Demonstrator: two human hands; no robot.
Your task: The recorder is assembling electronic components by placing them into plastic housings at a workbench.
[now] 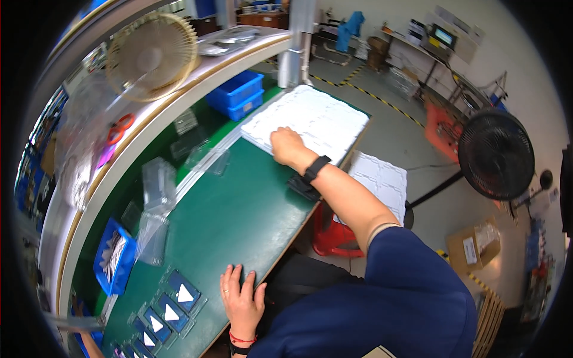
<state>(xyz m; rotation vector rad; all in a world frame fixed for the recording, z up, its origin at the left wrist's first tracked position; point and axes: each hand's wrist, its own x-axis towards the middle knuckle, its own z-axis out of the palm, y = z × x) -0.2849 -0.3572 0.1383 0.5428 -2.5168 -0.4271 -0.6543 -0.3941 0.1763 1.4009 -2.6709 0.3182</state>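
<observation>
My right hand [287, 147], fingers curled closed, is at the near-left edge of a white moulded tray [322, 113] on the far end of the green table. Whatever its fingers hold, if anything, is hidden. Below that wrist a small black object [303, 187] sits by the table edge. Flat on the near edge rests my left hand [242, 301], open, its fingers spread and nothing in it. To its left, several dark blue rectangular pieces with white triangles [185, 292] lie in a row on clear plastic holders.
Blue bins [239, 95] stand under the shelf, and another blue bin [116, 256] holds small parts. Clear plastic boxes [159, 185] lie along the green table [239, 221]. A second white tray [382, 179] is over a red stool [334, 232]. A black fan [496, 154] stands right.
</observation>
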